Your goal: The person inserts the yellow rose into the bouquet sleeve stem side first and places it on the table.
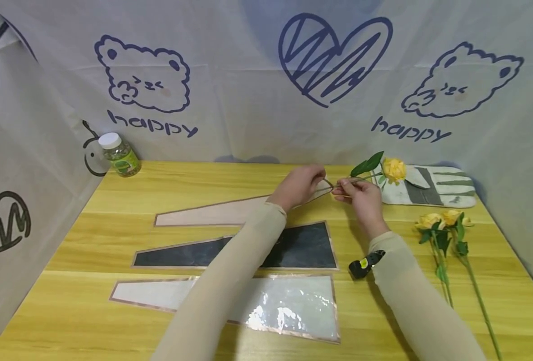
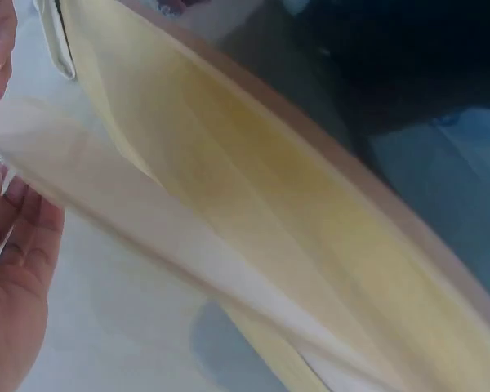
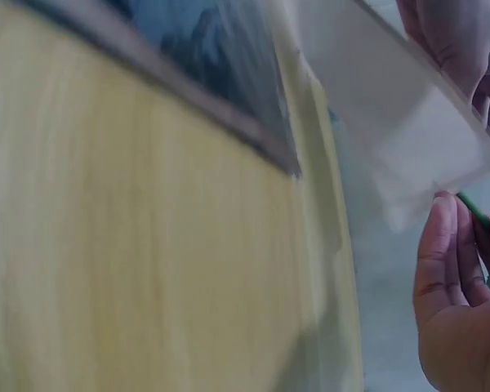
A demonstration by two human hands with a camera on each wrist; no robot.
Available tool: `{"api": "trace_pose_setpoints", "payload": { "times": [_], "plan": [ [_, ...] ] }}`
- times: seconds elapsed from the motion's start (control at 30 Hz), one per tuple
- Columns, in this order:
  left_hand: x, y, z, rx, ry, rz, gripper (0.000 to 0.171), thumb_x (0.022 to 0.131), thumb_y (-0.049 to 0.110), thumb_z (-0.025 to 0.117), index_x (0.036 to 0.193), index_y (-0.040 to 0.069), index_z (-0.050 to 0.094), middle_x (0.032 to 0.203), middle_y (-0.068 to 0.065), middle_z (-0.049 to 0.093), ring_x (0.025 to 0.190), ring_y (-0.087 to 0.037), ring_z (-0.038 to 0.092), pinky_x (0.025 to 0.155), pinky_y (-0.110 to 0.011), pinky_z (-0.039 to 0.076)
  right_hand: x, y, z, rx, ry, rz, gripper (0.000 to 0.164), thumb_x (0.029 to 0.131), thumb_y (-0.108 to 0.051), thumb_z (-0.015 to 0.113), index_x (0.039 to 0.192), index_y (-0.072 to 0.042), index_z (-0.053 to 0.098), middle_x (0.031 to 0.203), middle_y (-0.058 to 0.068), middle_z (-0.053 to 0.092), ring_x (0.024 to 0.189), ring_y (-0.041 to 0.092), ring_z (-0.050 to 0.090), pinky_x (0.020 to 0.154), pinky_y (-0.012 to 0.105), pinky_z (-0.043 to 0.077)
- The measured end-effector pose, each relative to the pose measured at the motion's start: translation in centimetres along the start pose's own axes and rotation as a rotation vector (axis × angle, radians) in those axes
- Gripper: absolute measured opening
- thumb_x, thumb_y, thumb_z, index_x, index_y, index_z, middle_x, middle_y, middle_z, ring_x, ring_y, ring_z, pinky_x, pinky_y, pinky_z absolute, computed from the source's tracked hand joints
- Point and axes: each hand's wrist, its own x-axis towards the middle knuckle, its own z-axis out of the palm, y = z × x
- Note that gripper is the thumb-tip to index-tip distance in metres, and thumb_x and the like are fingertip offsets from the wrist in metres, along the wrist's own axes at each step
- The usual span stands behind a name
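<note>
My left hand (image 1: pixel 299 185) grips the wide end of a pale pink tapered flower sleeve (image 1: pixel 212 212) near the back of the table. Beside it, my right hand (image 1: pixel 364 200) pinches the stem of a yellow rose (image 1: pixel 393 170), whose bloom points right. The stem's lower end is at the sleeve's mouth; whether it is inside cannot be told. In the right wrist view, the green stem (image 3: pixel 474 209) shows between my right fingers, close to the sleeve's corner. A black sleeve (image 1: pixel 298 245) and a white sleeve (image 1: pixel 293 306) lie flat nearer me, partly under my left forearm.
Two more yellow roses (image 1: pixel 442 240) lie on the right of the wooden table (image 1: pixel 81 311). A white and grey glove (image 1: pixel 447 186) lies at the back right. A lidded jar (image 1: pixel 123 155) stands at the back left. Printed cloth (image 1: pixel 230 90) hangs behind and along both sides.
</note>
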Motion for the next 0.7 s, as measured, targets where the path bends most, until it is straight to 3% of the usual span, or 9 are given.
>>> {"api": "trace_pose_setpoints", "payload": {
  "times": [0.3,0.37,0.53,0.7],
  "plan": [
    [-0.53,-0.37,0.13,-0.022,-0.012,0.073,0.017,0.104,0.012,0.049,0.107,0.011,0.066,0.103,-0.001,0.065,0.091,-0.013,0.06,0.082,-0.028,0.047,-0.17,-0.22,-0.13,0.136,-0.081,0.054,0.04,0.108,-0.017,0.035,0.123,0.018,0.05,0.12,0.015,0.056,0.103,0.024,0.06,0.091,0.032,0.05],
    [-0.64,-0.48,0.1,-0.01,-0.01,0.094,0.017,0.104,0.012,0.05,0.109,0.011,0.066,0.105,-0.001,0.065,0.094,-0.014,0.061,0.084,-0.028,0.047,-0.13,-0.2,-0.14,0.165,-0.056,0.061,0.035,0.108,-0.014,0.038,0.123,0.016,0.05,0.119,0.016,0.054,0.098,0.021,0.062,0.091,0.03,0.05],
    [-0.85,-0.5,-0.05,0.031,-0.003,0.115,0.018,0.104,0.012,0.05,0.112,0.012,0.066,0.107,-0.001,0.065,0.096,-0.014,0.061,0.086,-0.028,0.047,-0.05,-0.2,0.19,0.283,0.083,0.049,0.015,0.099,0.002,0.053,0.112,0.006,0.046,0.097,0.015,0.06,0.079,0.017,0.068,0.083,0.03,0.054],
    [-1.0,0.03,-0.27,0.123,-0.006,0.089,0.02,0.104,0.018,0.052,0.115,0.016,0.068,0.109,0.002,0.064,0.1,-0.014,0.061,0.087,-0.029,0.048,-0.2,-0.13,0.56,0.185,0.105,0.04,0.017,0.095,0.002,0.061,0.106,0.001,0.048,0.092,0.013,0.067,0.079,0.014,0.069,0.076,0.028,0.056]
  ]
}}
